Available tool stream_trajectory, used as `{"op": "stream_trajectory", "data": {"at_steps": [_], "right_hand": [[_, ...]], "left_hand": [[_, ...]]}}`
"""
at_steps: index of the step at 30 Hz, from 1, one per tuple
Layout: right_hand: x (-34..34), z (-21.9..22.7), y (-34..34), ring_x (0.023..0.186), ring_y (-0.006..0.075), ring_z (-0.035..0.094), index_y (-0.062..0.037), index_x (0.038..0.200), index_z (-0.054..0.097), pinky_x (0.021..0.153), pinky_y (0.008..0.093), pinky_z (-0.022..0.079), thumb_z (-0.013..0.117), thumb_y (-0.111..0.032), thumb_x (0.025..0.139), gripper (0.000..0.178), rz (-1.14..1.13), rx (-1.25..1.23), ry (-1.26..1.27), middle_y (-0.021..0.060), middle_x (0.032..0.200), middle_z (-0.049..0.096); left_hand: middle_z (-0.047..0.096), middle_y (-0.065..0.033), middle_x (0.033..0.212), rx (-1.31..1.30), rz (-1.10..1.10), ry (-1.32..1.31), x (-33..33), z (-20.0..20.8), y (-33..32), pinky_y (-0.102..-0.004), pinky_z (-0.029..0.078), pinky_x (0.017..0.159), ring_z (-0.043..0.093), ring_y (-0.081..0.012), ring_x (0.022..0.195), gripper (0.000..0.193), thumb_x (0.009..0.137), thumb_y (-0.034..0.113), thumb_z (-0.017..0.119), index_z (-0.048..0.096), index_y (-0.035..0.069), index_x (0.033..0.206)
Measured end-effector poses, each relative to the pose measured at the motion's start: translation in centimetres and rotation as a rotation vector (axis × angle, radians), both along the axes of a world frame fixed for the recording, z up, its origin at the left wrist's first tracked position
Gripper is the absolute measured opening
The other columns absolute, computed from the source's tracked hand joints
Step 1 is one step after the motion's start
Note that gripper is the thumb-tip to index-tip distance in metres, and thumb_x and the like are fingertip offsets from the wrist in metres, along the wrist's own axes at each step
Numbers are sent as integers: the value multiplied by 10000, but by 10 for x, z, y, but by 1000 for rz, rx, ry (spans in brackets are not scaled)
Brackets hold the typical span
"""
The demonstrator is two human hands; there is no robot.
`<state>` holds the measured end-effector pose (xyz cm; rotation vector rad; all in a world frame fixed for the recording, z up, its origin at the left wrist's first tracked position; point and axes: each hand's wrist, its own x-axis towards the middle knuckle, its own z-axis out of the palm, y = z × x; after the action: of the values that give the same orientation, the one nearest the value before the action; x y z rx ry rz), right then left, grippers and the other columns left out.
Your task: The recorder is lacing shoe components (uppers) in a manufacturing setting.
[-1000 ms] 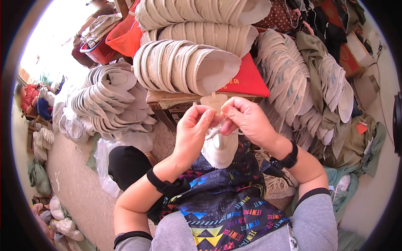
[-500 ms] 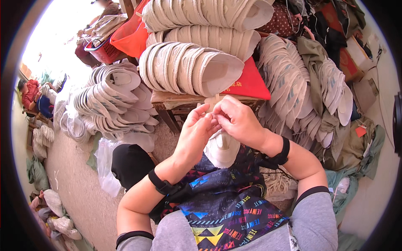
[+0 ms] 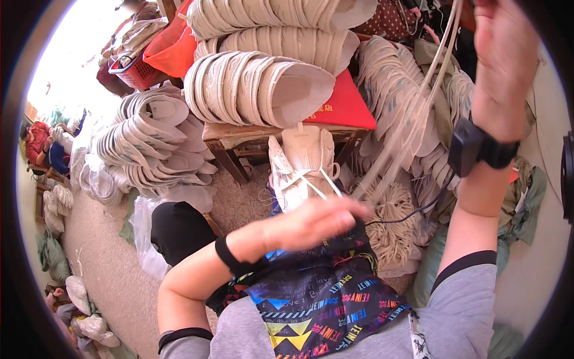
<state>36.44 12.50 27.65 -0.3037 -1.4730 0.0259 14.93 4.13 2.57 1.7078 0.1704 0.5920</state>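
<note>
A cream shoe upper (image 3: 301, 149) lies toe-end toward me over my lap, with white lace crossed over its front. My left hand (image 3: 317, 224) is stretched flat across the near part of the upper, blurred, its fingers pointing right; what lies under it is hidden. At the upper right my right hand (image 3: 505, 54) is raised high, its fingertips cut off by the top edge. Long pale shoelaces (image 3: 435, 81) run up taut beside it from near the upper, blurred lower down; its grip on them is partly out of view.
Stacked cream shoe uppers (image 3: 239, 90) fill a wooden stool (image 3: 230, 134) with a red bag (image 3: 353, 102) ahead. More piles of uppers (image 3: 140, 143) stand at left and right. A bundle of laces (image 3: 391, 230) lies by my right side. Other people (image 3: 39, 143) sit at far left.
My hands were together at the upper; now they are apart. The right hand has swung up and right with the laces, and the left has dropped across the upper.
</note>
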Motion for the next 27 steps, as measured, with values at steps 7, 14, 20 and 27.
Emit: {"op": "stream_trajectory", "data": {"at_steps": [7, 14, 20, 27], "right_hand": [[27, -113, 45, 754, 128, 672, -22, 1016, 578, 709, 257, 540, 547, -86, 938, 105, -26, -838, -240, 45, 861, 659], [-19, -223, -32, 881, 262, 602, -59, 984, 601, 771, 359, 498, 647, -61, 776, 213, 87, -1034, -973, 124, 917, 539], [-34, -268, -40, 799, 320, 604, -60, 940, 562, 691, 378, 505, 659, -14, 784, 189, -89, -739, -954, 121, 910, 525], [-39, -286, -48, 703, 321, 604, -45, 912, 531, 620, 408, 507, 658, -51, 776, 186, -120, -686, -754, 112, 856, 557]], "left_hand": [[661, -46, 810, 406, 265, -154, -32, 96, -5, -338, 490, 640, 623, -222, 707, 168, 830, 38, 594, 647, 7, 986], [410, 0, 551, 40, 592, -264, -46, 147, 32, -219, 302, 432, 363, -87, 434, 437, 1042, 242, 299, 509, 38, 718], [519, -54, 718, 37, 621, -195, -31, 133, 42, -219, 318, 491, 382, -83, 493, 425, 1037, 249, 333, 554, -9, 783], [446, -25, 592, -26, 616, -147, -21, 126, 47, -213, 320, 507, 397, -84, 510, 443, 1041, 270, 332, 565, -3, 781]]}}
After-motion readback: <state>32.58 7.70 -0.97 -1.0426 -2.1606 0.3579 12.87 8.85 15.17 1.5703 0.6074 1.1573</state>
